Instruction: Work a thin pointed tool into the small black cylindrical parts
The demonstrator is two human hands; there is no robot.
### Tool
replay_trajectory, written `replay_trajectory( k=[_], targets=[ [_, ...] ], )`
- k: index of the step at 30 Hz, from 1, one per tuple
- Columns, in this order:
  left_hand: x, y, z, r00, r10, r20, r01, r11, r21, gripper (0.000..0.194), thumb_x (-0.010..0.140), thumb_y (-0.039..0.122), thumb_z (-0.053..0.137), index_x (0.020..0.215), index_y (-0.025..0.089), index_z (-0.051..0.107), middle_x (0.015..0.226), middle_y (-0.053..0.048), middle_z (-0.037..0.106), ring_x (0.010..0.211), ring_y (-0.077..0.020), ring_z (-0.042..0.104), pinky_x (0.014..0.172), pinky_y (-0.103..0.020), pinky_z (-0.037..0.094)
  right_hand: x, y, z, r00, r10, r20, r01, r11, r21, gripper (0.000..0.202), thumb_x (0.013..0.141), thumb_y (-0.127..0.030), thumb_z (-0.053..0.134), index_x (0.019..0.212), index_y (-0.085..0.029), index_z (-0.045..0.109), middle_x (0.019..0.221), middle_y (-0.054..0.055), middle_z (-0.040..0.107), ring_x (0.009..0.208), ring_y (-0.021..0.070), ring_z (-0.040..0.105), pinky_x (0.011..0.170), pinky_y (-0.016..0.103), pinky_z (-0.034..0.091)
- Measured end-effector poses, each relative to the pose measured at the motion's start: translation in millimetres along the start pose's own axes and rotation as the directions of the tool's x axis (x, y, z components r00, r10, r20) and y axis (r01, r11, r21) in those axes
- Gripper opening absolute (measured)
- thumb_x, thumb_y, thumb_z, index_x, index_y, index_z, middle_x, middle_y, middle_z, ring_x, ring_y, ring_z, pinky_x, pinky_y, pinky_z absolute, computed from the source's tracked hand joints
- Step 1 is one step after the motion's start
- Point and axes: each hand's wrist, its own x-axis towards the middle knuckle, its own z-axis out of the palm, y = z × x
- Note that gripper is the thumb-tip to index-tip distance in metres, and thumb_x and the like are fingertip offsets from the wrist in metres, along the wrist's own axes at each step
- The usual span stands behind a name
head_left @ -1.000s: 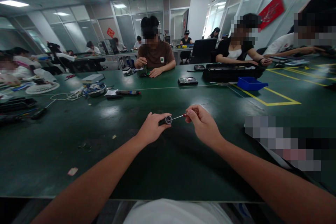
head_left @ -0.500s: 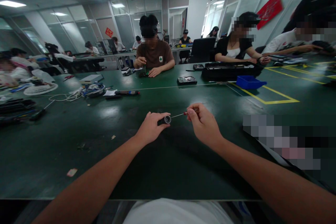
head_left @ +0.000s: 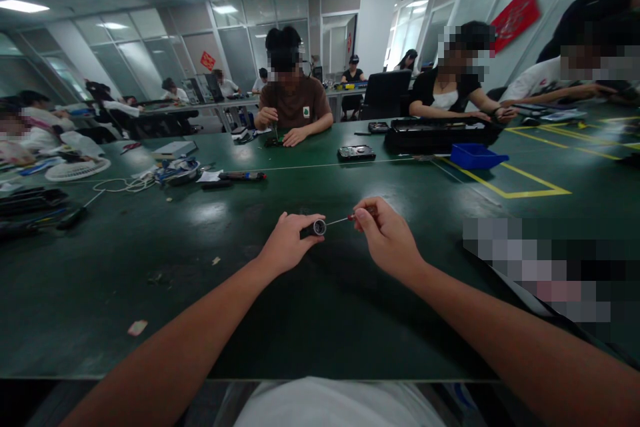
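My left hand (head_left: 287, 244) is closed around a small dark cylinder (head_left: 319, 227), its round silvery end turned toward me. My fingers cover the rest of it, so I cannot tell its exact kind. In my right hand (head_left: 387, 233) is a screwdriver (head_left: 341, 219), pinched by its reddish handle. Its thin metal shaft points left, and the tip meets or passes just behind the cylinder's rim; which of the two I cannot tell. Both hands are held over the green table (head_left: 250, 333).
A blue bin (head_left: 477, 157) sits at the right beside a long black casing (head_left: 435, 137). Ahead lies a hard drive (head_left: 356, 153). Coiled cables (head_left: 176, 171) and a pen-like tool (head_left: 243, 176) are further left. Across the table, a person (head_left: 295, 103) in brown works on a small board.
The screwdriver and my right fingertips have shifted very slightly to the left. My left hand and the cylinder are in the same place.
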Motion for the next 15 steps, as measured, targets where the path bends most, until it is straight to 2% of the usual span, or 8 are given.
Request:
replay_trajectory(
  k=[8, 15],
  targets=[
    [0.0, -1.4, 1.4, 1.000, -0.001, 0.003, 0.001, 1.000, 0.025, 0.040, 0.086, 0.032, 0.068, 0.125, 0.032, 0.063, 0.122, -0.004, 0.068, 0.116, -0.0260, 0.058, 0.116, -0.061, 0.022, -0.5, -1.2, 1.1, 1.000, -0.007, 0.020, 0.006, 0.999, 0.032, 0.018, 0.098, -0.036, 0.046, 0.097, -0.022, 0.057, 0.080, 0.003, 0.066, 0.073, 0.0177, 0.064, 0.066, 0.031, 0.046],
    [0.0, -1.9, 0.3, 1.000, 0.001, -0.015, -0.001, 1.000, 0.026, 0.039, 0.086, 0.031, 0.069, 0.125, 0.033, 0.063, 0.122, -0.003, 0.068, 0.117, -0.0260, 0.058, 0.115, -0.060, 0.022, 0.2, 1.0, -0.5, 1.000, -0.012, -0.016, 0.012, 1.000, -0.017, 0.018, 0.099, -0.036, 0.045, 0.096, -0.022, 0.056, 0.079, 0.003, 0.065, 0.071, 0.0178, 0.063, 0.065, 0.032, 0.045]
  ],
)
